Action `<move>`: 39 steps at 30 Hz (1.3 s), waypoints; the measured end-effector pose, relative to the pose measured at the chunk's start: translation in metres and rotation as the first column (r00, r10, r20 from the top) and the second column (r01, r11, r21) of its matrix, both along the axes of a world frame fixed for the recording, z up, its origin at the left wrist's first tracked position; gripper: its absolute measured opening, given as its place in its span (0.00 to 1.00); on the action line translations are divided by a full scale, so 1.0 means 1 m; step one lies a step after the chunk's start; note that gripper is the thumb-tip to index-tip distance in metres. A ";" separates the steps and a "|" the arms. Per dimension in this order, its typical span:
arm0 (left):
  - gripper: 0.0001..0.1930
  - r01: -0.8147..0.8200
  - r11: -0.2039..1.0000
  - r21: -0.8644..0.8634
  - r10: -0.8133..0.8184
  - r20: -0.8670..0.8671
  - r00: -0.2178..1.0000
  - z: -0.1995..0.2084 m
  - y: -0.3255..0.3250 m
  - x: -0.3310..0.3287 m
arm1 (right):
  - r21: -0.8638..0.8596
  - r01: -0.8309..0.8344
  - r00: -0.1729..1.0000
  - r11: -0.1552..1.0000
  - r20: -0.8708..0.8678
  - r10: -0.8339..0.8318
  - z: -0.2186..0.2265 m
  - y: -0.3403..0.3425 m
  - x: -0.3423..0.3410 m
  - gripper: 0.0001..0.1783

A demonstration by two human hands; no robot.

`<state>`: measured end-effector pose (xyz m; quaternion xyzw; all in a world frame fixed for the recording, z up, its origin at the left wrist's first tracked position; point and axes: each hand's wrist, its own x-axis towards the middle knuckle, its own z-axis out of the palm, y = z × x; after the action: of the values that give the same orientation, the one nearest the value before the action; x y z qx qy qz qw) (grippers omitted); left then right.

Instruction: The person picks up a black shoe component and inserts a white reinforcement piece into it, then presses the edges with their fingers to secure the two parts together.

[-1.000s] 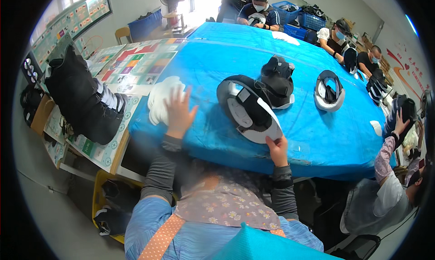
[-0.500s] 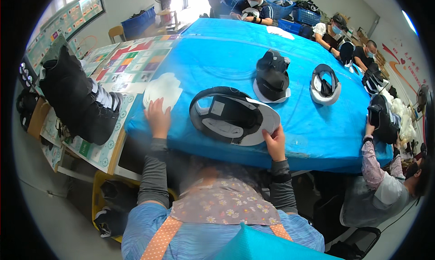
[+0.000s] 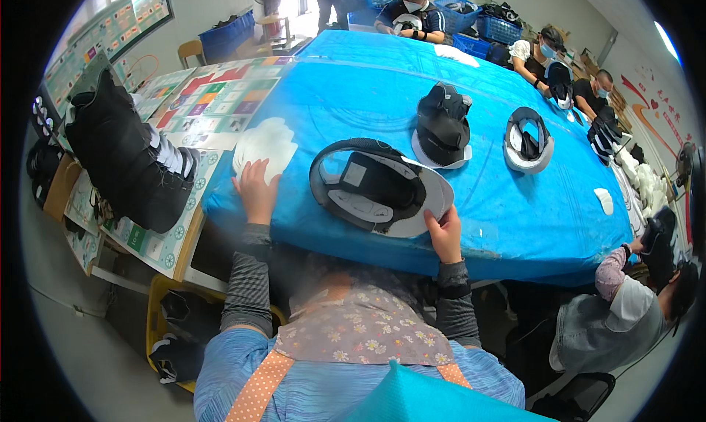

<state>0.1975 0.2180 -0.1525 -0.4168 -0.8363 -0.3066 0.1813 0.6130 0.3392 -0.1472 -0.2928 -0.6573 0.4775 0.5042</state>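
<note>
A black and white shoe upper (image 3: 379, 179) lies in front of me on the blue-covered table, its open underside facing up and its white end to the right. My right hand (image 3: 445, 234) pinches the rim of that white end between thumb and fingers. To the left, my left hand (image 3: 257, 194) rests with fingers laid out on a pile of thin white cut pieces (image 3: 266, 146). Farther off stand black uppers with pale rims (image 3: 445, 131), seemingly nested. A single grey and black upper (image 3: 528, 144) sits right of them.
A long row of nested black uppers (image 3: 121, 154) leans on the side table at left. Below it is a yellow basket (image 3: 158, 297) holding dark uppers. A co-worker (image 3: 610, 312) sits at the right; others work along the far edges. One white piece (image 3: 603, 201) lies near the right edge.
The co-worker at right has drawn a black upper off the table toward the lower right, uncovering a white piece. My own hands and the upper before me have hardly moved.
</note>
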 end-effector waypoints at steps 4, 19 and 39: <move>0.22 0.119 0.991 0.052 -0.118 -0.024 0.993 0.014 0.000 0.006 | 0.013 0.017 0.999 1.000 0.034 -0.018 -0.001 0.001 0.001 0.23; 0.12 0.179 0.847 0.500 -0.294 0.160 0.942 -0.016 -0.011 -0.019 | -0.141 -0.091 0.986 0.986 -0.152 0.070 -0.004 0.015 0.003 0.34; 0.42 0.562 0.512 0.650 -0.548 0.751 -0.369 0.112 -0.060 0.128 | 0.712 -0.334 0.935 0.618 0.333 0.122 0.106 -0.057 -0.020 0.19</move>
<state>0.3258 0.1585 -0.0408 -0.4446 -0.3857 -0.5342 -0.6068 0.5926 0.2824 -0.0409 -0.0264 -0.8864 0.1777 0.4266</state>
